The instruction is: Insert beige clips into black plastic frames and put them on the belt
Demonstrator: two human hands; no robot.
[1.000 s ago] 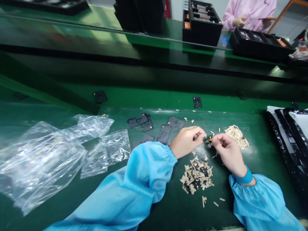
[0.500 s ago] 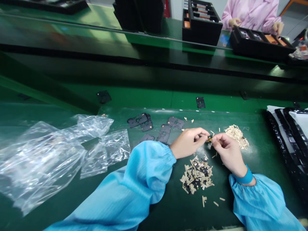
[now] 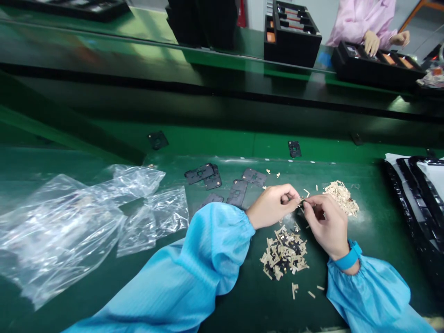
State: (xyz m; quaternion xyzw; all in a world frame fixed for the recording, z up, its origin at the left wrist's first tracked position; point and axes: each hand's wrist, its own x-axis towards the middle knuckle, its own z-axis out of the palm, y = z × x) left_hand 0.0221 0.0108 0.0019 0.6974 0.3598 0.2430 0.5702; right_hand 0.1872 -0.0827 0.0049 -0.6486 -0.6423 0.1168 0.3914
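Note:
My left hand [image 3: 275, 204] pinches a small flat part with beige and dark areas [image 3: 301, 201], mostly hidden by the fingertips. Thumb and forefinger of my right hand [image 3: 326, 222] close on the other end of it, so the fingertips of both hands nearly meet. Just below them lies a mixed pile of small beige-and-black parts [image 3: 285, 253]. A heap of beige strips [image 3: 342, 198] sits beyond my right hand. Flat black plates with cut-outs [image 3: 237, 192] lie beside my left wrist. A few loose strips [image 3: 294, 290] are scattered in front of the pile.
Clear plastic bags [image 3: 69, 226] spread over the left of the green table. Black trays [image 3: 416, 203] stand at the right edge. Behind a raised shelf, a co-worker in a pink sleeve [image 3: 360, 18] handles items at a black compartment box [image 3: 378, 69].
My right hand has turned slightly, its wrist shifting a little left and down. The small part between my fingertips has changed angle. The co-worker's hands have moved over the black box.

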